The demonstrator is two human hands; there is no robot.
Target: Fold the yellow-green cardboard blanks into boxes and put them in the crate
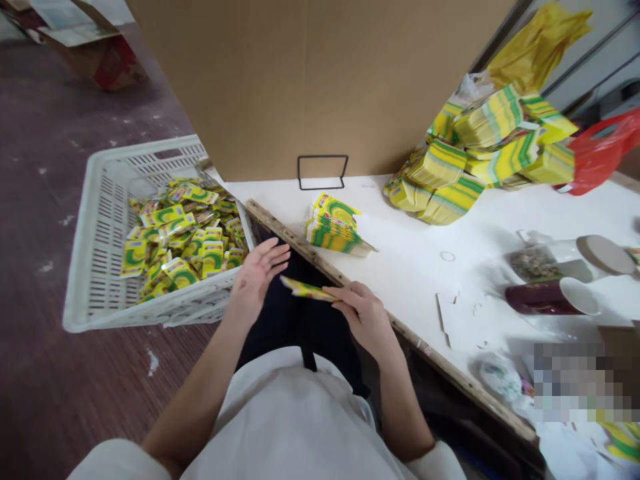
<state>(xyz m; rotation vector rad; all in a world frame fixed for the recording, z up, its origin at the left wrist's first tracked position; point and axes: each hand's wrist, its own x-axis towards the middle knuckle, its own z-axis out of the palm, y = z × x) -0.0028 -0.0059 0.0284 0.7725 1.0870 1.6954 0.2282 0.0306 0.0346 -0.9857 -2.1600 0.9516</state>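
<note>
Between thumb and fingers, my right hand (364,313) grips a yellow-and-green printed card (309,290), seen almost edge-on and a little blurred. My left hand (255,277) is raised palm up with its fingers stretched, holding nothing, just left of the card. On the white table (415,267) beyond my hands lies a fanned stack of similar yellow-green cards (333,225). To my left a white plastic crate (83,267) contains many small yellow-green packets (180,233) in a loose heap.
A large cardboard sheet (320,80) stands behind a black wire stand (323,172). Bundled yellow-green cards (480,147) pile up at back right, near a red plastic bag (605,150). A dark red cup (545,295) and a clear jar (540,263) lie to the right. The table has a worn wooden edge (300,243).
</note>
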